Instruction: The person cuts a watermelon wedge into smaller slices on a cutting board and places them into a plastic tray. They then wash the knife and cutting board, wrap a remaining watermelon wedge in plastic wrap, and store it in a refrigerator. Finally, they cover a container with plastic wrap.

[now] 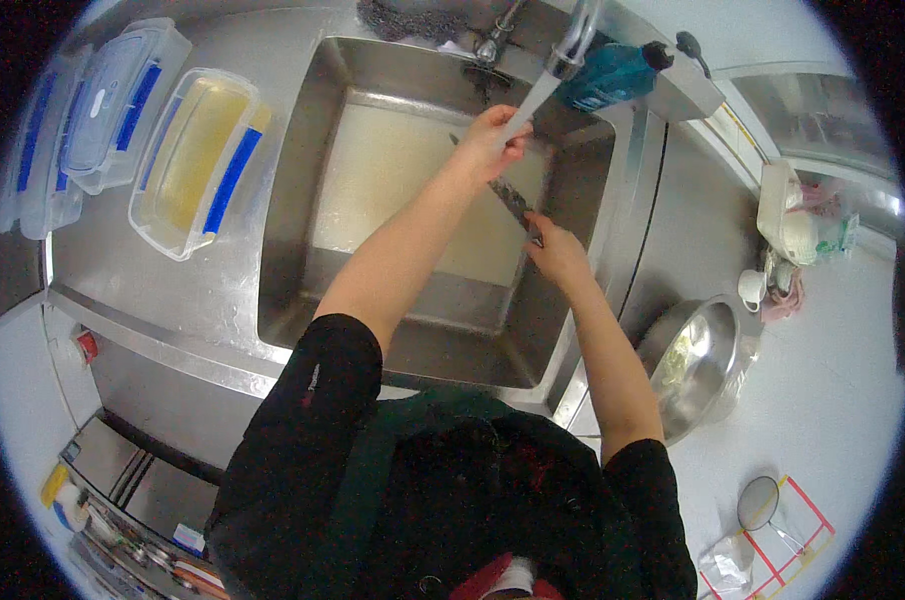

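Note:
Over the stainless sink [437, 360], my right hand [557, 251] grips the handle end of what looks like a kitchen knife [510, 199]. The blade runs up and left, and its tip shows past my left hand [494, 142]. That hand is curled around or against the blade, hiding part of it. From the faucet [570, 56], a stream of water [529, 105] falls onto my left hand. Below lies a pale flat surface, apparently a cutting board [392, 180], on the sink's bottom.
On the left counter stand a clear plastic container [197, 161] with blue clips and more stacked containers [111, 105]. A teal bottle [610, 75] is behind the sink's right corner. To the right are a steel bowl [696, 367], a white cup [752, 289] and a strainer [758, 504].

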The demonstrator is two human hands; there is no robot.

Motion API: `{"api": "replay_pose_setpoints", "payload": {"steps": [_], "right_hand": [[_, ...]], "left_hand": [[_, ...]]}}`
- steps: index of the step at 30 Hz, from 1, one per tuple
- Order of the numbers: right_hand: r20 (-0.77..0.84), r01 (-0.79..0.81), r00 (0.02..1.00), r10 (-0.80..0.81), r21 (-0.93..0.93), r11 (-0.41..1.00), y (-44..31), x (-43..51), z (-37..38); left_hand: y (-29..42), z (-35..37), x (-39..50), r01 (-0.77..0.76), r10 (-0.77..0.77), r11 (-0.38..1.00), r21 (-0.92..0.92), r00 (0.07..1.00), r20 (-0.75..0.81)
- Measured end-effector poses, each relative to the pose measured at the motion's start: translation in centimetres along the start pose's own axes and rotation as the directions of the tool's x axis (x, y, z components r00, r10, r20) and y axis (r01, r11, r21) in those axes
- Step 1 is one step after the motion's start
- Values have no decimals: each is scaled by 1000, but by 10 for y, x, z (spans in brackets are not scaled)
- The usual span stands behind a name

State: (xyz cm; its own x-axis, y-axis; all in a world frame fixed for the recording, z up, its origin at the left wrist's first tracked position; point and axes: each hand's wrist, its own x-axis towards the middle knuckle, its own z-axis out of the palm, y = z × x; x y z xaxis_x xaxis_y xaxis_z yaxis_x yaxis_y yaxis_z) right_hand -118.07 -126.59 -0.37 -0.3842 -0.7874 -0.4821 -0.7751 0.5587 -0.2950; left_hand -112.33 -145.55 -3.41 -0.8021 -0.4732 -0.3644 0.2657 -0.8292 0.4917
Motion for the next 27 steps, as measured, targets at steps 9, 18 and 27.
{"api": "replay_pose_setpoints", "payload": {"steps": [9, 18, 27], "right_hand": [[344, -332, 938, 37, 867, 372, 13, -31, 6], [433, -334, 893, -126, 822, 461, -23, 22, -51], [427, -271, 878, -218, 818, 508, -66, 67, -85]], "left_hand": [[21, -22, -43, 35, -64, 917, 396, 996, 60], [36, -183, -100, 142, 267, 444, 885, 922, -281], [-19, -332, -113, 705, 325, -178, 687, 701, -635]]}}
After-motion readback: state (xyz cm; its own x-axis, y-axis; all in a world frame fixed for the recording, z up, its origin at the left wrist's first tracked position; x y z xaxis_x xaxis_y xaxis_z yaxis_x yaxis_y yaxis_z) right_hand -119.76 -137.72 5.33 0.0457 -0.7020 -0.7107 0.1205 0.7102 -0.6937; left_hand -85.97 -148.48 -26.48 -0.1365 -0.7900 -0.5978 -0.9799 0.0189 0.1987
